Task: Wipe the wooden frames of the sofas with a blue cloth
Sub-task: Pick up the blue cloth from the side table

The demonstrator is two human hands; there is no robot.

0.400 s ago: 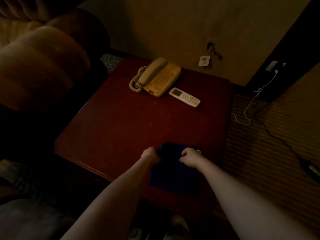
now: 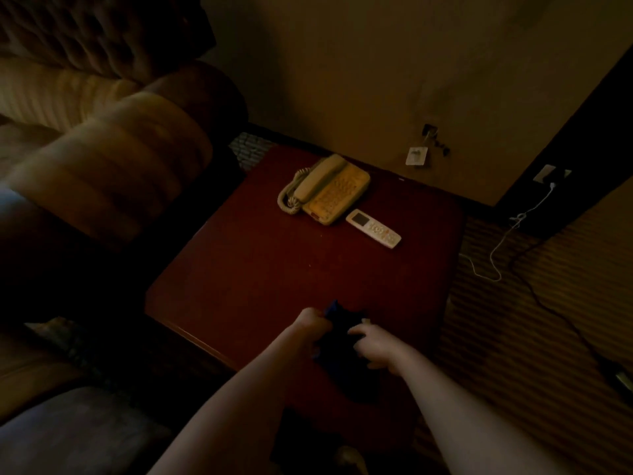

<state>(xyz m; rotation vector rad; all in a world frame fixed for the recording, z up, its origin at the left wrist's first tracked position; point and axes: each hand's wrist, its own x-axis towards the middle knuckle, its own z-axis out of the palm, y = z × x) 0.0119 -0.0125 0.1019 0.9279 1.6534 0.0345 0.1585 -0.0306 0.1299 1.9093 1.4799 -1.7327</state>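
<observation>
Both hands grip blue cloth (image 2: 337,341) at lower center – left hand (image 2: 310,322) fisted, right hand (image 2: 371,344) pinching; bunch into tight pad w/ clean face out.

Two hands: left (image 2: 312,324) and right (image 2: 374,342), side by side. One blue cloth (image 2: 337,344) between them, gripped by both. One dark red counter (image 2: 260,269) beneath. One corded telephone (image 2: 329,190) well beyond the hands. One white remote (image 2: 373,229) just right of it. One sofa armrest (image 2: 113,173) far to the left. Two cables on the floor to the right: one white (image 2: 493,250), one dark (image 2: 561,320).
</observation>
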